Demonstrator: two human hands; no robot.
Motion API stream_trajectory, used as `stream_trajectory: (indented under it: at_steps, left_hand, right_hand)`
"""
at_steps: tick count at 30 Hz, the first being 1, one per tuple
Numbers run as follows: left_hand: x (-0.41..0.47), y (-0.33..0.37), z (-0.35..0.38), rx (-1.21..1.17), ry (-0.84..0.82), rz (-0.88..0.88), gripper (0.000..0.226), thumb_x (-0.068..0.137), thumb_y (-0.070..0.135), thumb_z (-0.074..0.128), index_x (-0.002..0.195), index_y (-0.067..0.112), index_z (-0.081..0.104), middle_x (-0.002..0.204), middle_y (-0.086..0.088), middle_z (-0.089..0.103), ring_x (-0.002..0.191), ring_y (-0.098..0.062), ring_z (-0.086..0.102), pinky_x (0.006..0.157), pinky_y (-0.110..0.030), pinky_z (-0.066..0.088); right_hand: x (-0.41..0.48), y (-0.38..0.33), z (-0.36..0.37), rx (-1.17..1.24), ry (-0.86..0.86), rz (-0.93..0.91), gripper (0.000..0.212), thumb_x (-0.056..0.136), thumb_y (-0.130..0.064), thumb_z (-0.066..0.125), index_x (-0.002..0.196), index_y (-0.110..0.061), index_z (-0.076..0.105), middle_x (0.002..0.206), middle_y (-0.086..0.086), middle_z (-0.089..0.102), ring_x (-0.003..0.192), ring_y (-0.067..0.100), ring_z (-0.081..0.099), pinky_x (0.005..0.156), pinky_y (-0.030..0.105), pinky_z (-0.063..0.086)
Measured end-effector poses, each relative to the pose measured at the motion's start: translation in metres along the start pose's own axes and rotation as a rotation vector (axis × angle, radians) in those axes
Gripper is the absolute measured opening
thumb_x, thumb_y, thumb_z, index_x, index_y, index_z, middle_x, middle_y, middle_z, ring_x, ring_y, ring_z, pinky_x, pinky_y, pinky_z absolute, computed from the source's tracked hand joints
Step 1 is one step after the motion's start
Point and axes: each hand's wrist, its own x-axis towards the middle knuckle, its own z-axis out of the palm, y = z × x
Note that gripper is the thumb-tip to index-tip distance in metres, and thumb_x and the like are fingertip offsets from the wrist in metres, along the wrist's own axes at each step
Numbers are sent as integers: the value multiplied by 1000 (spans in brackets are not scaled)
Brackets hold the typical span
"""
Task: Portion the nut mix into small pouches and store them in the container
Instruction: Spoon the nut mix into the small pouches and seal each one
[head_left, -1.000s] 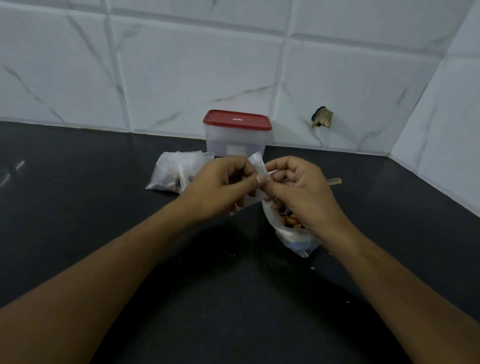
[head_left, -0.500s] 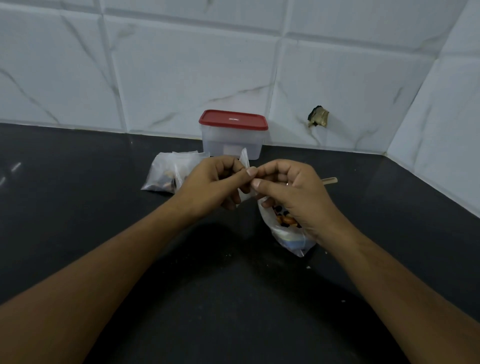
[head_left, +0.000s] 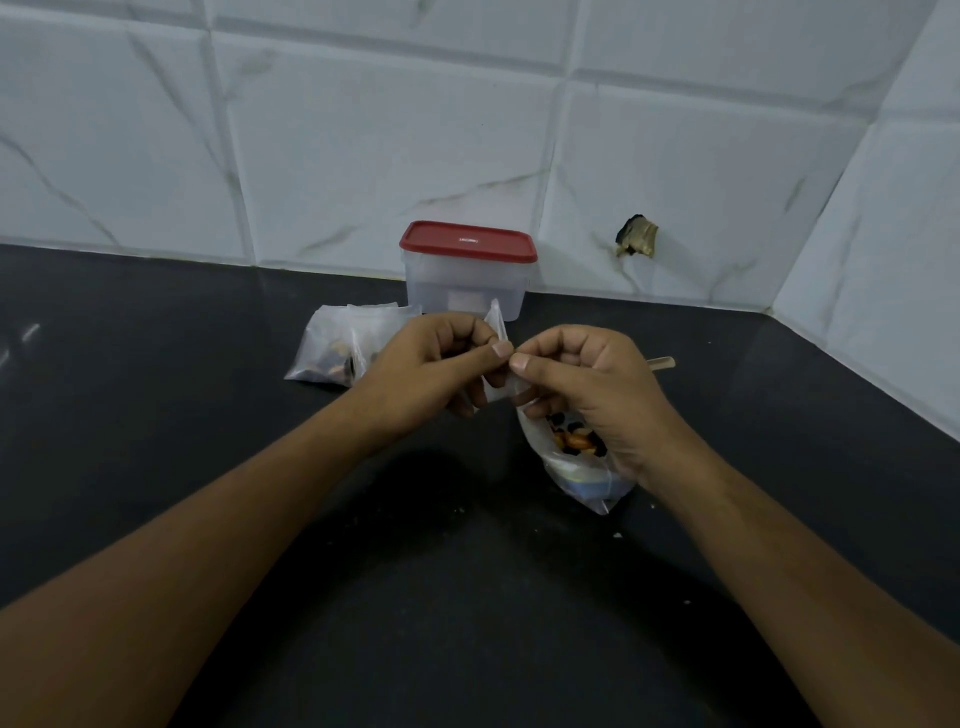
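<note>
Both hands meet at mid-frame over the black stone countertop (head_left: 467, 597). The left hand (head_left: 436, 364) and the right hand (head_left: 587, 384) each pinch the same small clear plastic pouch (head_left: 496, 322) between thumb and curled fingers, thumb tips nearly touching. The pouch stands upright between them, one corner projecting above the pinch; its lower part is partly hidden by the fingers, and its contents cannot be made out. Directly below the right hand, touching its underside, a larger clear plastic bag of mixed nuts (head_left: 576, 467) lies on the countertop, orange and dark pieces visible at its mouth. Beyond the left hand, just past the knuckles, two filled clear pouches (head_left: 327, 348) lie together on the surface. Straight behind the pinch, against the white marble-patterned tiled wall (head_left: 363, 156), stands a translucent rectangular plastic container (head_left: 462, 286) with its red lid (head_left: 467, 241) fitted. The end of a pale wooden stick (head_left: 661, 362) shows just beyond the right hand. A chipped dark hole (head_left: 635, 243) marks the wall further right of the container.
</note>
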Motion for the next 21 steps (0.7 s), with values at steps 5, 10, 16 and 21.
stream_trajectory:
  at_steps: [5,10,16,21]
  left_hand:
    - [0,2,0,1,3,9,22,102,18,60,97,-2,66,83,-8,71,71,-21,66,64,-31,56]
    - [1,2,2,35,30,31,19,101,12,58,93,-5,64,80,-13,69,69,-21,66,62,-28,56]
    - [0,3,4,39,21,-4,18,100,9,58,88,-4,63,74,-8,66,65,-17,62,61,-25,55]
    - [-1,3,5,84,2,-27,16,98,10,60,83,3,65,71,-3,67,65,-16,64,63,-29,56]
  right_hand:
    - [1,-1,2,-25,7,8,10,97,-12,69,98,-2,72,87,15,77,75,21,73,71,34,59]
    - [1,0,6,-122,54,-6,11,101,-14,66,95,-5,70,83,11,76,73,22,74,68,34,60]
    - [1,4,1,-190,160,-26,9,97,-7,62,91,-7,69,76,10,73,69,21,73,62,31,59]
    - [-2,3,2,-332,130,-188,18,91,4,65,92,-13,62,73,-3,68,58,16,66,62,38,61]
